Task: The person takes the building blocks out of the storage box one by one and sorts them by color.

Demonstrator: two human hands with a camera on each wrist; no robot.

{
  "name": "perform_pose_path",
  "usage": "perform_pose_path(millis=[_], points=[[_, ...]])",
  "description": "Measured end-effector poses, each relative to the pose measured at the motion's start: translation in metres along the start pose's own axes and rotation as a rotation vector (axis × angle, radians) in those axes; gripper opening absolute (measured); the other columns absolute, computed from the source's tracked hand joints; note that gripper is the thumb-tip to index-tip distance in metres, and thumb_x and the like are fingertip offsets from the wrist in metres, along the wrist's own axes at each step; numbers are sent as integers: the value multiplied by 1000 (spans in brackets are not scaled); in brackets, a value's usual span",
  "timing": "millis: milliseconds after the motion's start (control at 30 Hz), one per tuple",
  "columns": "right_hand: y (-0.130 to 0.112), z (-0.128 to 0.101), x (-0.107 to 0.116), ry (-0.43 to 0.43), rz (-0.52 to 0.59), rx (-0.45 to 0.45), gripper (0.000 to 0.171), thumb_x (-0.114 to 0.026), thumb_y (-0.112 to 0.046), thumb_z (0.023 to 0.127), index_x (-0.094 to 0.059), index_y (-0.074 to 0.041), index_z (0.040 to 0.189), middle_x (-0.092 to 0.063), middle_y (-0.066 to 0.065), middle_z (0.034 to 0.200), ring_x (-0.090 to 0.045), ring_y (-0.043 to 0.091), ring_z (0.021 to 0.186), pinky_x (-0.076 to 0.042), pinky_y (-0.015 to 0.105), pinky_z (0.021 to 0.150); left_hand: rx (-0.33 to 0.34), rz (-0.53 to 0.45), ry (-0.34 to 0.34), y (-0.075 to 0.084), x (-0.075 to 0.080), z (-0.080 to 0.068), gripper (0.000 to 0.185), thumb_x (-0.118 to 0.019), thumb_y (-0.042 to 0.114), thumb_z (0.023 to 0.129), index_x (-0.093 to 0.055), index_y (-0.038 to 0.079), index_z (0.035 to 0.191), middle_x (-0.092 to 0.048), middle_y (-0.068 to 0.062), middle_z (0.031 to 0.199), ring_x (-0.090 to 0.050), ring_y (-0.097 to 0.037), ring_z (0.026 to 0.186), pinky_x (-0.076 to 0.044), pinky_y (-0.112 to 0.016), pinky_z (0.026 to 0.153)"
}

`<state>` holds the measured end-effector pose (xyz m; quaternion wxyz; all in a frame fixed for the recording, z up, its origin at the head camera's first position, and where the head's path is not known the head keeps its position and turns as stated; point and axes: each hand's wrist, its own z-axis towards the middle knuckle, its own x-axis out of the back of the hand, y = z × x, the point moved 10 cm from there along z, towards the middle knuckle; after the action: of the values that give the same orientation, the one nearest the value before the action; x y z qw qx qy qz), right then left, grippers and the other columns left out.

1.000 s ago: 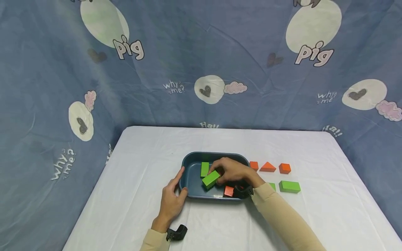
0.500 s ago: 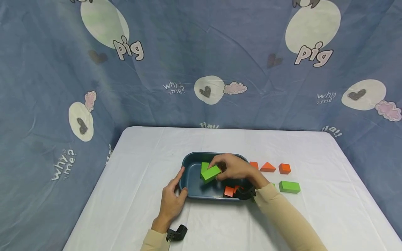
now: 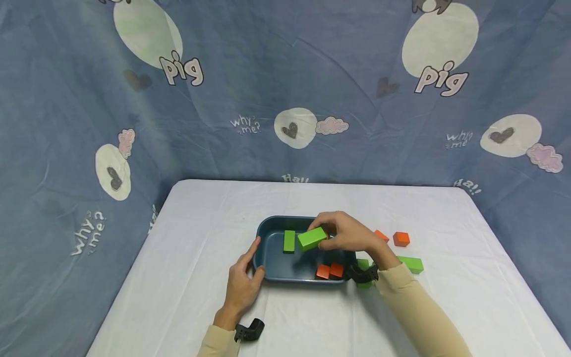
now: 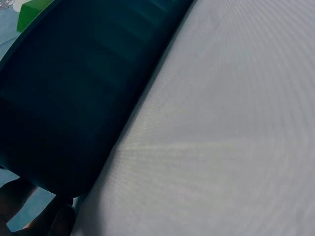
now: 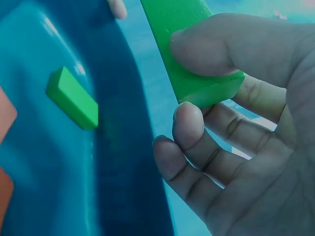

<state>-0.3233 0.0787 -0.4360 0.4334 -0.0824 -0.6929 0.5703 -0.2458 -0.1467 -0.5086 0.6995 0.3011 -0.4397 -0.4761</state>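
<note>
My right hand (image 3: 350, 233) pinches a green rectangular block (image 3: 312, 238) above the right half of a dark blue tray (image 3: 273, 265). In the right wrist view, the thumb lies on one face of this held block (image 5: 197, 78), with fingers on the other side. A second green block (image 3: 289, 241) rests inside the tray, towards the back. Two orange blocks (image 3: 329, 270) sit close together near its front right corner. Against the tray's left end, my left hand (image 3: 242, 287) rests with fingers and thumb extended. The left wrist view shows only its dark fingertips (image 4: 61, 219) by the tray.
Right of the tray on the white table (image 3: 200, 238) lie an orange cube (image 3: 401, 239), a partly covered orange triangle (image 3: 381, 235) and a green block (image 3: 412, 265). More green (image 3: 363, 264) shows beside my right wrist. A patterned blue cloth (image 3: 250, 163) hangs behind.
My right hand has moved up and to the right with the green block, away from the green block in the tray. The left hand has stayed at the tray's end.
</note>
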Motion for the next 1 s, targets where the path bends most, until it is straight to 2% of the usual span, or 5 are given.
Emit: perform_pose_path(millis=[300,467,667,1000], points=[[5,-22,22,55,-57,-43,39,-76,2,82,-73,-16,116,-65,2,104,-57,24,80,-53,35,75,15,11,-10,0,-1,0,71,-63,-6,80,-52,6,150,-53,-11,148,-49,-26,136,-34,-17,110],[7,-34,30,81,-51,-65,38,-76,2,82,-73,-15,116,-65,3,104,-58,24,79,-51,35,74,12,-9,-15,-1,-3,-1,74,-62,-9,81,-49,8,152,-50,-9,151,-46,-25,138,-33,-18,111],[14,-47,37,113,-32,-87,36,-76,3,82,-72,-12,114,-65,5,105,-62,23,78,-54,40,75,11,-19,-16,-2,-4,-2,76,-61,-10,81,-48,9,153,-48,-8,153,-44,-25,140,-31,-18,112],[22,-72,52,193,-64,-84,39,-78,7,78,-73,-12,112,-63,7,90,-57,19,70,-50,33,70,14,-23,-21,0,-4,-1,75,-62,-9,81,-48,9,153,-49,-9,152,-45,-26,140,-32,-19,112]])
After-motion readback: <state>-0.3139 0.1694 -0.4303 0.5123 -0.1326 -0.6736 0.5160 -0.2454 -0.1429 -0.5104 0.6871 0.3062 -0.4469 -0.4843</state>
